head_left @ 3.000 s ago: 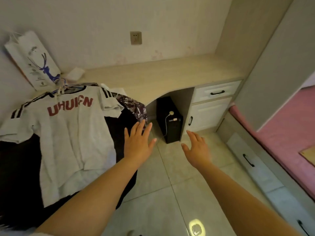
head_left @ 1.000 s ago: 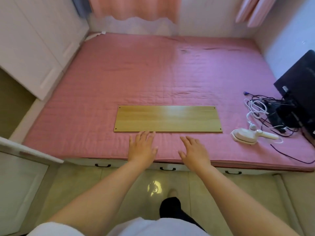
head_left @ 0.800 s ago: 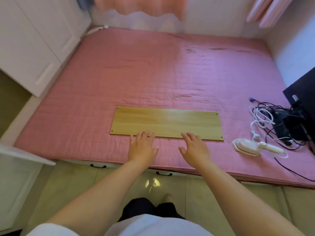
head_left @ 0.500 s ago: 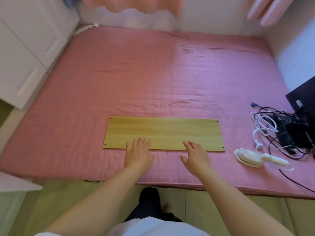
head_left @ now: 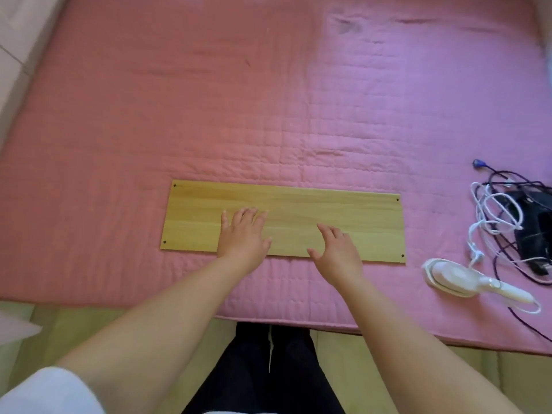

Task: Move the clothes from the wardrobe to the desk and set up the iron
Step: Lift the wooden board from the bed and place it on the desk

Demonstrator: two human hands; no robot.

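A long wooden board (head_left: 298,204) lies flat on the pink quilted bed (head_left: 268,100), near its front edge. My left hand (head_left: 243,237) and my right hand (head_left: 337,252) are stretched out over the board's near half, fingers straight, holding nothing; whether they touch the board I cannot tell. A small white handheld iron (head_left: 457,279) lies on the bed to the right of the board, its handle pointing right and its white cord (head_left: 493,216) coiled behind it. No clothes or desk are in view.
Black cables and a black device (head_left: 534,231) lie tangled at the bed's right edge behind the iron. White cabinet fronts (head_left: 18,40) border the bed on the left. Tiled floor (head_left: 89,324) and my dark trouser legs show at the bed's front.
I turned from the desk and clothes to the bed and came closer. Both open hands moved forward from the bed's edge to over the board.
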